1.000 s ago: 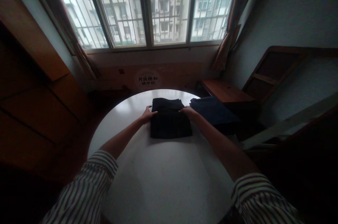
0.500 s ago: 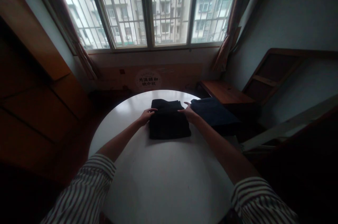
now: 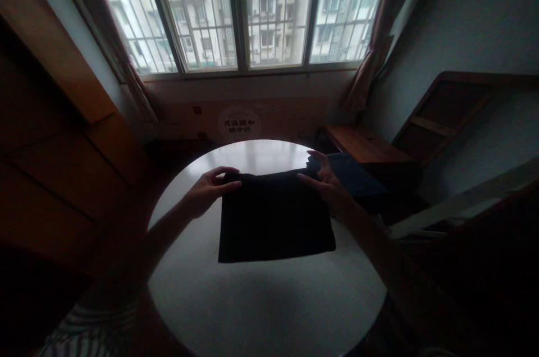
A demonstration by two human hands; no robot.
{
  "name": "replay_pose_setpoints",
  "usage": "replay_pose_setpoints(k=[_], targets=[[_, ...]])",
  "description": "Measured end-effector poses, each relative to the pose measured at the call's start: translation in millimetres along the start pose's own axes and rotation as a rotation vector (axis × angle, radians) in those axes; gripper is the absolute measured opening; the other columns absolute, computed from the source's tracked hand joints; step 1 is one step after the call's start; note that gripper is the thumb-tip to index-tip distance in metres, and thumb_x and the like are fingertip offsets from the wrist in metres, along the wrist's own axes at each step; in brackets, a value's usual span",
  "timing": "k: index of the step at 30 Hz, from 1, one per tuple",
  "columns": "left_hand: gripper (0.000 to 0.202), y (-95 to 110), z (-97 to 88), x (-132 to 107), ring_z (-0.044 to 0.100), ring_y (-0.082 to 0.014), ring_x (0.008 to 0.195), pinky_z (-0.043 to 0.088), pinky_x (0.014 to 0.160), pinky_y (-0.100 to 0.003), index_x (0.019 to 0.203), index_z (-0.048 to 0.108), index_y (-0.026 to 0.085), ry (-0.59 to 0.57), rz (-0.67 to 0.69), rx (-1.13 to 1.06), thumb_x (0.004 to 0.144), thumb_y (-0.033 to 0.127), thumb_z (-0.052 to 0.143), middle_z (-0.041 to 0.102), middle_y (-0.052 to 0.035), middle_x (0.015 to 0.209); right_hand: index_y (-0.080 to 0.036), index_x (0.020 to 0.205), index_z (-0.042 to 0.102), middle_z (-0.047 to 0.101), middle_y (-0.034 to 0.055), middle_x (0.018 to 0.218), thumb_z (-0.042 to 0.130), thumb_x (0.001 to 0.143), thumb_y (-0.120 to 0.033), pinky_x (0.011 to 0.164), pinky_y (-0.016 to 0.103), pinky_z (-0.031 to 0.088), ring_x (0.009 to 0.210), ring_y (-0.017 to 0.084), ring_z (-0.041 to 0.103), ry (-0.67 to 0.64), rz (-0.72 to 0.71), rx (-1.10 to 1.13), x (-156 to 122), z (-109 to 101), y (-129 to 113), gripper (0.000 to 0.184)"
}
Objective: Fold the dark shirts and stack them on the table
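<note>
A folded black garment [image 3: 275,219] hangs between my two hands, lifted off the round white table [image 3: 261,306]. My left hand [image 3: 210,188] pinches its upper left corner, thumb in front and fingers behind. Its upper right corner is gripped by my right hand [image 3: 326,180], the thumb across the front face. The cloth is too dark to tell which kind of garment it is. Just beyond my right hand lies a folded dark blue cloth [image 3: 357,174] at the table's right edge, partly covered by that hand.
Right of the table's far side stands a low reddish-brown wooden cabinet [image 3: 366,143]. Orange-brown cupboards [image 3: 118,149] line the left. A barred window [image 3: 273,14] with tied curtains fills the far wall, above a printed panel [image 3: 240,121]. A wooden frame [image 3: 438,110] leans at the right wall.
Both hands have raised the black garment from the tabletop and brought it nearer to me, so it looks larger. The blue cloth stays at the right edge.
</note>
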State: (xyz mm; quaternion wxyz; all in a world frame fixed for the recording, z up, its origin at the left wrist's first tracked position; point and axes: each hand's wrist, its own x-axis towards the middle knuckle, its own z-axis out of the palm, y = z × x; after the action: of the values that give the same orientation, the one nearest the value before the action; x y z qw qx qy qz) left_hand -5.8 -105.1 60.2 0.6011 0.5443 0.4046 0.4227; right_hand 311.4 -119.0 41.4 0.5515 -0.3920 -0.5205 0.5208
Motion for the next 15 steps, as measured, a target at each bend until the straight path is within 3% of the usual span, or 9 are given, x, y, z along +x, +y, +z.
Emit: replay_pose_setpoints(k=[5,7,12,15], targets=[[0.037,-63,-11.5,66,0.069,-0.0160,0.077,0.055,0.066,-0.021,0.104,0.068,0.008,0.239,-0.278,-0.026,0.070,0.011,0.083,0.073,-0.0109,0.087,-0.025,0.148,0.029,0.064,0.0013,0.082,0.084,0.068,-0.023,0.057,0.027,0.057,0.064,0.018,0.065,0.164,0.355,-0.064,51,-2,65,0.098],[0.039,-85,-15.3,83,0.069,-0.0170,0.077,0.054,0.066,-0.022,0.109,0.066,0.007,0.308,-0.309,-0.014,0.073,0.012,0.082,0.072,-0.0114,0.087,-0.020,0.150,0.028,0.065,0.0048,0.089,0.087,0.063,-0.018,0.059,0.026,0.058,0.069,0.018,0.066,0.224,0.431,-0.066,64,-2,86,0.105],[0.061,-100,-20.0,82,0.067,-0.0177,0.076,0.052,0.064,-0.023,0.123,0.058,0.007,0.379,-0.177,0.176,0.072,0.027,0.086,0.070,-0.0108,0.088,-0.025,0.151,0.023,0.064,0.0057,0.099,0.084,0.066,-0.011,0.061,0.024,0.059,0.072,0.016,0.066,0.261,0.411,-0.063,73,-6,103,0.106],[0.086,-97,-21.4,68,0.068,-0.0193,0.072,0.052,0.060,-0.025,0.138,0.045,0.013,0.267,-0.221,0.279,0.070,0.044,0.087,0.069,-0.0078,0.085,-0.026,0.152,0.021,0.063,0.0063,0.103,0.078,0.071,-0.009,0.064,0.025,0.059,0.073,0.015,0.067,0.272,0.412,-0.061,76,-6,103,0.101]])
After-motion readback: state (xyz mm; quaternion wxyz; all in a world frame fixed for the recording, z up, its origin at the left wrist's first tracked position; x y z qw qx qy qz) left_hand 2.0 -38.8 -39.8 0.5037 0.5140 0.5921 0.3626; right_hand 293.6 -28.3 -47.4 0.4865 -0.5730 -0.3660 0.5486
